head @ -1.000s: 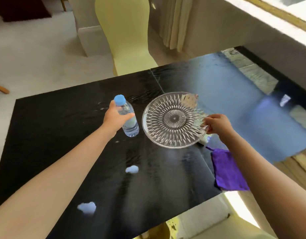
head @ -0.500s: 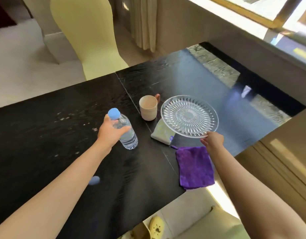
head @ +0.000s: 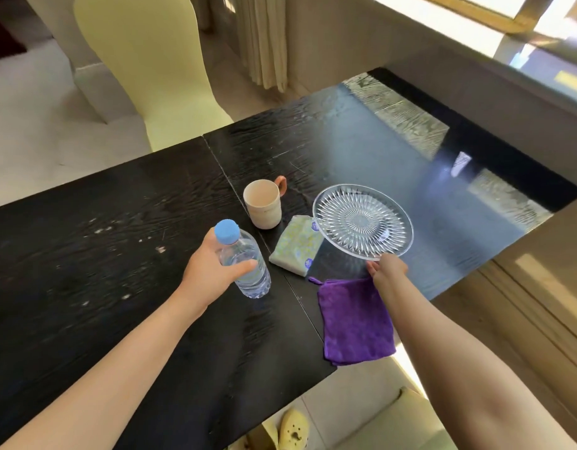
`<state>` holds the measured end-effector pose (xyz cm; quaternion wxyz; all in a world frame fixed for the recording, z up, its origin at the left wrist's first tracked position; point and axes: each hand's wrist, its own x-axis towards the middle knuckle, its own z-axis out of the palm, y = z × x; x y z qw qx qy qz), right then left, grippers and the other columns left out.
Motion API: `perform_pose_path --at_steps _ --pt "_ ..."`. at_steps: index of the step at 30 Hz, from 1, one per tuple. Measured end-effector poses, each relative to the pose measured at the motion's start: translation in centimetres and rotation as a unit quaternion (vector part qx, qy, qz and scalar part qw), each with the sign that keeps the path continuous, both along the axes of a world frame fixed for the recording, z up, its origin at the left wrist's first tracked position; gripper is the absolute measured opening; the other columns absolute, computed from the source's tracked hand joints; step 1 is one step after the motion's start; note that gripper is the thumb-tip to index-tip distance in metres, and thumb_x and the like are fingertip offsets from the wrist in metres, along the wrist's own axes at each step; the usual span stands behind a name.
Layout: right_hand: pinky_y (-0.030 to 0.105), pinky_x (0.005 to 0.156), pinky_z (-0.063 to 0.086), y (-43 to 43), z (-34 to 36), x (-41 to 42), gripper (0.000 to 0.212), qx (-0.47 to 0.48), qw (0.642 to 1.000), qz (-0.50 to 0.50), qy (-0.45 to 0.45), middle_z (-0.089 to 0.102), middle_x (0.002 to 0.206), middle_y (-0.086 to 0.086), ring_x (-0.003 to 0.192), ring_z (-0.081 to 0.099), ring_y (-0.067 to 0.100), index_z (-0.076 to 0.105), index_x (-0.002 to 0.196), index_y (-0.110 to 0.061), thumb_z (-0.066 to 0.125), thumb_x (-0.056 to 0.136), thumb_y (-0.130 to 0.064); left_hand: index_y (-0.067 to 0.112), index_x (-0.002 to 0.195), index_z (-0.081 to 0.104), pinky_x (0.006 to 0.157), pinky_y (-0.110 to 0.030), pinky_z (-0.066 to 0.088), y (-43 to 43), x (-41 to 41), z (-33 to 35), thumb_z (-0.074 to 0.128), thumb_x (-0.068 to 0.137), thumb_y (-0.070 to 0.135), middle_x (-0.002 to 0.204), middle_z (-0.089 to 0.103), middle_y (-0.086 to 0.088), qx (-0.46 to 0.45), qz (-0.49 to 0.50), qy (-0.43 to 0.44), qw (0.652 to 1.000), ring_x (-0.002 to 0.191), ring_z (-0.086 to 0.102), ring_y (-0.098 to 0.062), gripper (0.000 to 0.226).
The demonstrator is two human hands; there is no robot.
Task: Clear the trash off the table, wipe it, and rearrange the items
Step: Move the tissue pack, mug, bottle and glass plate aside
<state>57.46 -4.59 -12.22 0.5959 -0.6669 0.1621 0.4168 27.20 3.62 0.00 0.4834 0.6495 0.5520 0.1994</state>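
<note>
My left hand [head: 212, 271] grips a clear water bottle [head: 246, 264] with a blue cap, tilted over the black table [head: 85, 271]. My right hand [head: 386, 269] holds the near rim of a cut-glass plate [head: 361, 222], raised a little above the table's right half. A beige mug [head: 262, 203] with a pink handle stands behind the bottle. A flowered tissue pack [head: 296, 246] lies partly under the plate's left edge. A purple cloth [head: 353, 319] lies at the table's near edge, just below my right hand.
A pale yellow chair [head: 150, 69] stands at the table's far side. White crumbs [head: 102, 228] speckle the left half of the table. A window sill [head: 475, 37] runs along the right. Yellow slippers [head: 292, 430] lie on the floor beneath the near edge.
The plate has travelled right and away from the bottle, uncovering the mug and the tissue pack. The view has swung right, so the white scraps near the front edge are out of sight.
</note>
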Motion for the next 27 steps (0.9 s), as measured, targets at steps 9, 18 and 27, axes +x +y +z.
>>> perform_pose_path --at_steps 9,18,27 --pt "0.026 0.078 0.057 1.0 0.0 2.0 0.040 0.045 0.998 -0.030 0.025 0.058 0.123 0.024 0.102 0.063 0.027 0.046 0.128 0.014 0.052 0.088 0.012 0.029 0.135 0.041 0.092 -0.025 0.041 -2.0 3.7 2.1 0.079 0.072 0.022 0.122 0.056 0.012 0.025 -0.087 -0.005 0.996 0.114 0.053 -0.006 0.074" --pt "0.029 0.110 0.032 -3.8 6.4 -2.8 0.085 0.125 0.827 0.507 -0.209 0.037 0.140 -0.013 0.133 0.036 0.007 0.025 0.147 -0.023 0.074 0.078 -0.010 0.030 0.123 0.047 0.087 -0.023 0.042 -3.0 10.3 2.5 0.080 0.071 0.022 0.114 0.058 0.013 0.040 -0.192 -0.021 0.980 0.108 0.054 -0.006 0.062" --pt "0.023 0.092 0.051 -3.2 5.9 -2.3 0.055 0.127 0.860 0.373 -0.324 0.068 0.109 0.000 0.099 0.065 0.012 0.055 0.120 -0.016 0.080 0.072 -0.008 0.026 0.142 0.032 0.106 -0.034 0.040 -3.8 14.6 -1.5 0.072 0.080 0.024 0.145 0.043 0.002 0.049 -0.174 -0.066 0.981 0.132 0.041 -0.013 0.075"
